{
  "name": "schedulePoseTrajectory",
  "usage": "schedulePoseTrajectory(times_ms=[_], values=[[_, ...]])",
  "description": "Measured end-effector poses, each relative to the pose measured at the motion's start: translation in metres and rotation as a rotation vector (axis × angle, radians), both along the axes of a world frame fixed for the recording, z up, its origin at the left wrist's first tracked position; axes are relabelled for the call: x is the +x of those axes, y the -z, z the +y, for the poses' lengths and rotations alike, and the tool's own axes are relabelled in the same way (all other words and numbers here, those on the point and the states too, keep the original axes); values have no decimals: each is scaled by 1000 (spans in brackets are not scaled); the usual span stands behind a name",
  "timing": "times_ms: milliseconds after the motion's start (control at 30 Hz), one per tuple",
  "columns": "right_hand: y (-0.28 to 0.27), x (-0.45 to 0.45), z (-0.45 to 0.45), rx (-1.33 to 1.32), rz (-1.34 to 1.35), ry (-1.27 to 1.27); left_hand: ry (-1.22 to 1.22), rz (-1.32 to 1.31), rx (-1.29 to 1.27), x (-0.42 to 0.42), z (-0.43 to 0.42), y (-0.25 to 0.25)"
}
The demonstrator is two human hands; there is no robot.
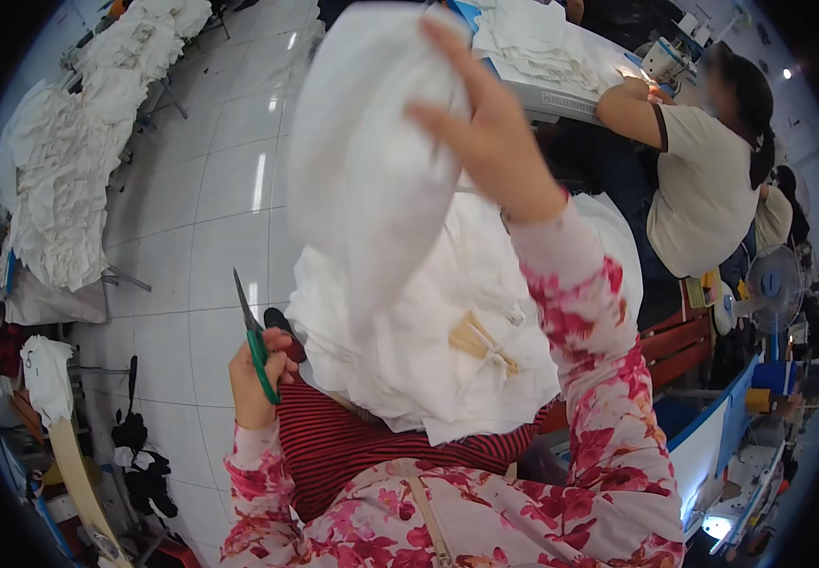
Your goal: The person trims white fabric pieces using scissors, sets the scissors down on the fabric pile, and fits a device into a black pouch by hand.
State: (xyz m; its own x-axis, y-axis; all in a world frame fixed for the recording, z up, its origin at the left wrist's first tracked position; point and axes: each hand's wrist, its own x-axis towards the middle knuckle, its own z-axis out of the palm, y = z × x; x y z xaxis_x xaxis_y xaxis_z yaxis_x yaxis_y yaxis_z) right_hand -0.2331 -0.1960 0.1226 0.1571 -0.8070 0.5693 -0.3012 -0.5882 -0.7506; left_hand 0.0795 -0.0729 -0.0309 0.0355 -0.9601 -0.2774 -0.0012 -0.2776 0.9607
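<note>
My left hand [260, 377] is closed round the green handles of a pair of scissors [256, 343], whose blades point up and away from me. My right hand [490, 137] is raised at the top centre with a white cloth piece [362, 142], blurred by motion. Thumb and forefinger show in front of the cloth; the other fingers are mostly hidden. Beneath it, a heap of white cloth pieces [409, 388] lies at my lap. A tied bundle of beige strips [480, 339] rests on this heap.
At right, a co-worker [703, 180] sits at a sewing machine [665, 62] beside more white cloth [542, 43]. Long piles of white cloth [59, 180] stand at left across the tiled floor [225, 199]. A fan [774, 289] stands at the right.
</note>
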Motion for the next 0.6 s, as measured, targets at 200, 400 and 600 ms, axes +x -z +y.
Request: schedulePoseTrajectory(times_ms=[200,400,600], values=[[56,-62,-122,169,-661,306,69,-44,123,-1,22,37],[219,-124,-141,637,-703,659,401,-444,-40,-48,17,54],[247,-157,-69,658,-286,873,572,-688,-306,-121,-13,45]])
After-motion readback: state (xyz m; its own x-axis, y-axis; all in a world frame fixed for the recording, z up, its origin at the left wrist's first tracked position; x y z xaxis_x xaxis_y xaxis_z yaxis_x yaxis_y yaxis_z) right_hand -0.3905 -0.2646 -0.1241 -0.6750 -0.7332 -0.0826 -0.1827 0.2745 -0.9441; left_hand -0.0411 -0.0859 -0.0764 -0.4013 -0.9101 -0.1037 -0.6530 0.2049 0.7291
